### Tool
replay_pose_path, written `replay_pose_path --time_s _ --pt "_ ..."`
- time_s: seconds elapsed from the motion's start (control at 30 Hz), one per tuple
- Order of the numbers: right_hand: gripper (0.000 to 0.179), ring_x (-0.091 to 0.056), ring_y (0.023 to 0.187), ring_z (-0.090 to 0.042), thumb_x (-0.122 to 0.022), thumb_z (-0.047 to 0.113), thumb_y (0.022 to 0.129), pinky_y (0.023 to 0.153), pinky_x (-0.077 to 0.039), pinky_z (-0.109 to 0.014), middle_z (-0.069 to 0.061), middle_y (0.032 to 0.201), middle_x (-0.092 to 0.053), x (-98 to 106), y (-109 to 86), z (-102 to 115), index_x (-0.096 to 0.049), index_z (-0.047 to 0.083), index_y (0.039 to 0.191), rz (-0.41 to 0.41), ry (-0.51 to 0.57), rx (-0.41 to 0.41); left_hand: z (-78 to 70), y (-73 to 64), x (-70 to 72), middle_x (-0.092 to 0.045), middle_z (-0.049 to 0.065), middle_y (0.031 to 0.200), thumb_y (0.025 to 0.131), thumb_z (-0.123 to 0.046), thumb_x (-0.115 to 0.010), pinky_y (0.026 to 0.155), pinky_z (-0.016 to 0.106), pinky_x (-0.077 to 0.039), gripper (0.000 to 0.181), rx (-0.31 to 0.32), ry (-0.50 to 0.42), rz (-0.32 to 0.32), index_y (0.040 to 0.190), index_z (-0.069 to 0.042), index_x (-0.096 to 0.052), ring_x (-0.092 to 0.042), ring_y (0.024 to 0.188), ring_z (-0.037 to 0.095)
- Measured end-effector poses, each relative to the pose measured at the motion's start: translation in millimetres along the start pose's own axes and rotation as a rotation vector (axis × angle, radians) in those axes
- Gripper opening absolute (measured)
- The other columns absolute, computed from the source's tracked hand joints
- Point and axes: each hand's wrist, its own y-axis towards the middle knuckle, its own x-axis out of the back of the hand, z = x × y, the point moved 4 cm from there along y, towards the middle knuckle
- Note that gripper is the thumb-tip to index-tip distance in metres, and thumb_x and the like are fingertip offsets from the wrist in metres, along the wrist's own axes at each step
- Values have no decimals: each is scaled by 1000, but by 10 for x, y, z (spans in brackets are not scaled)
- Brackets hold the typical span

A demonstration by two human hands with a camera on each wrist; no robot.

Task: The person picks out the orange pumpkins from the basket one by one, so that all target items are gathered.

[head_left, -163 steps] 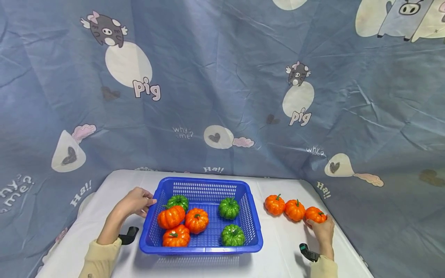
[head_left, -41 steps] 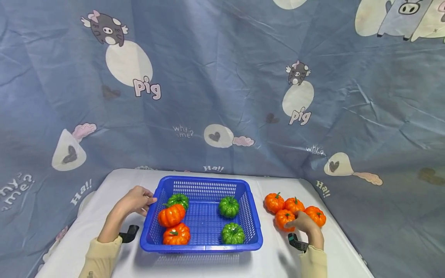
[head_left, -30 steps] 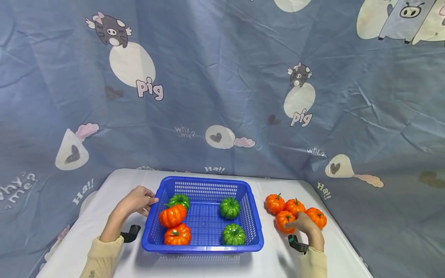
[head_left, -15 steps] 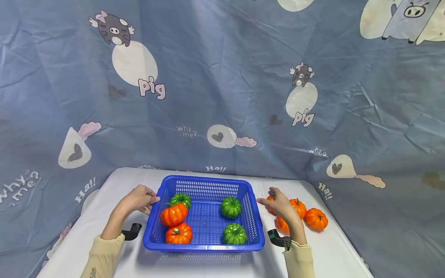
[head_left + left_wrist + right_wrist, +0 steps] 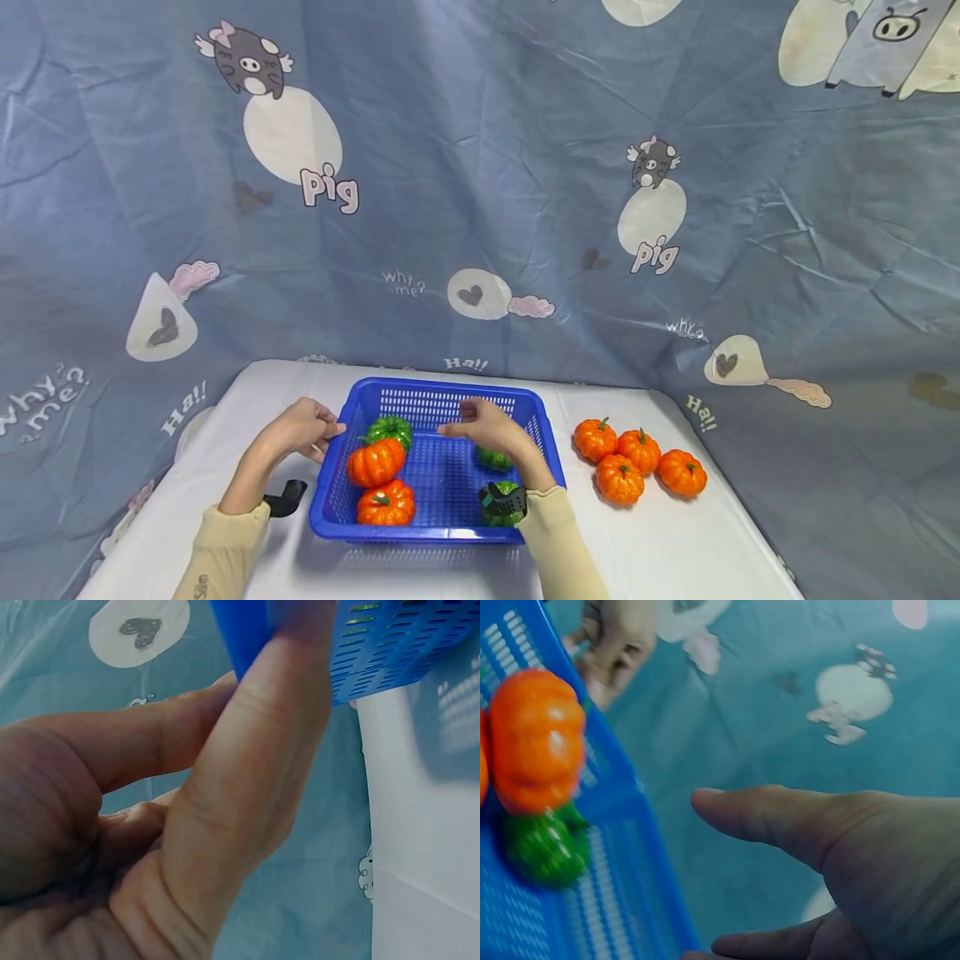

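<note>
A blue plastic basket (image 5: pixel 420 533) stands on the table. My left hand (image 5: pixel 300 429) pinches its left rim; the left wrist view shows thumb and fingers at the blue edge (image 5: pixel 244 634). Inside, at left, an orange toy pumpkin (image 5: pixel 377 462) leans against a green pumpkin (image 5: pixel 390 432), with another orange pumpkin (image 5: pixel 386 504) in front. My right hand (image 5: pixel 491 429) hovers over the basket's right half, thumb and fingers apart, holding nothing. It partly covers a green pumpkin (image 5: pixel 493 460); its wrist camera partly covers another green pumpkin (image 5: pixel 501 518).
Several orange pumpkins (image 5: pixel 619 481) sit grouped on the white table (image 5: pixel 637 550) right of the basket. A blue patterned cloth (image 5: pixel 480 208) hangs behind and along the sides.
An orange pumpkin from the basket's middle now sits on the table with the others. My right hand let go of it and moved left over the basket. My left hand stayed at the rim.
</note>
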Motion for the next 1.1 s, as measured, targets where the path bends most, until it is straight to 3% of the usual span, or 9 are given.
replay_pose_path --time_s 0.13,0.37,0.43,0.5,0.57,0.7,0.87,1.1 --pt "77 -53 123 -33 -77 35 80 105 -45 -48 -23 135 -53 -240 144 109 -46 -7 137 67 32 1 -4 10 -6 -66 13 78 95 -6 -56 60 34 -61 28 -6 -11 10 110 17 -58 -66 65 17" --pt "70 -58 117 -30 -77 38 79 100 -49 -46 -15 130 -59 -546 298 252 -55 -4 130 123 -72 -4 -6 -9 -10 -64 12 77 95 -6 -58 60 35 -61 27 -11 -20 8 109 17 -58 -64 62 17" --pt "63 -61 104 -24 -78 39 78 91 -53 -42 -10 117 -64 -619 317 279 -60 -3 121 125 -102 -10 -10 -9 -9 -64 13 77 95 -6 -58 60 35 -61 28 -11 -20 7 109 17 -58 -64 62 17" --pt "50 -58 84 -18 -78 40 77 74 -52 -34 -3 94 -63 -686 325 299 -63 -1 103 125 -118 -12 -17 -11 -9 -64 13 77 95 -6 -58 60 35 -61 28 -11 -19 6 109 17 -58 -64 62 16" --pt "41 -45 65 -14 -78 40 77 57 -40 -29 3 73 -48 -742 325 317 -57 5 79 124 -130 -1 -15 -8 -13 -64 13 77 95 -6 -58 60 36 -61 27 -9 -22 7 109 17 -58 -64 62 16" --pt "48 -29 55 -11 -79 40 76 50 -24 -26 7 60 -30 -824 295 324 -40 16 62 118 -155 8 1 -6 -30 -63 11 75 95 -6 -57 60 36 -61 23 0 -30 11 104 15 -59 -64 62 16" --pt "49 -30 54 -10 -79 41 76 50 -24 -25 8 58 -28 -899 261 324 -41 17 58 124 -165 8 8 -12 -23 -62 10 73 95 -6 -57 59 35 -61 21 -6 -27 6 101 14 -59 -64 61 16" --pt "40 -41 55 -10 -81 42 74 49 -33 -23 6 61 -45 -930 264 303 -54 14 64 113 -155 0 -8 -17 3 -63 11 73 95 -6 -57 58 35 -60 23 -10 -32 8 104 16 -59 -64 60 16"
